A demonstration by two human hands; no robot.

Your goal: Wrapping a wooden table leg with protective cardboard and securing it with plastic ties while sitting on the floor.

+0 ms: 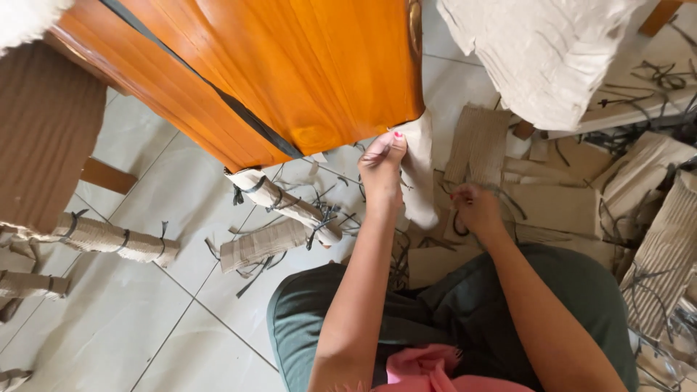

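I see my left hand (382,163) pressed with fingers together against a pale wrapped leg (420,181) that hangs down from the corner of an orange wooden panel (290,65), just right of centre; the fingers lie flat on the wrapping rather than closing round it. The wrapping is off-white corrugated cardboard, ribbed and soft-edged, and it covers the leg down to a rounded end. My right hand (475,209) sits just right of the leg, lower and nearer, with fingers curled together on something small and dark; I cannot tell for sure what it is, though thin dark straps (508,199) trail beside it. The wood is glossy, warm orange with a visible grain, and a black band (218,91) runs slantwise across it. To the left a second leg (287,203) is bound in the same ribbed cardboard with black ties, and farther left more wrapped legs (109,239) stick out under a brown corrugated sheet (43,131). Another big pale cardboard wrap (544,51) fills the far right. The floor (145,319) is glossy pale grey tile with dark grout lines, littered on the right with flat brown cardboard scraps (559,207) and cut black strap ends. Near me are dark green trousers (435,319) and a bit of pink cloth (421,366).
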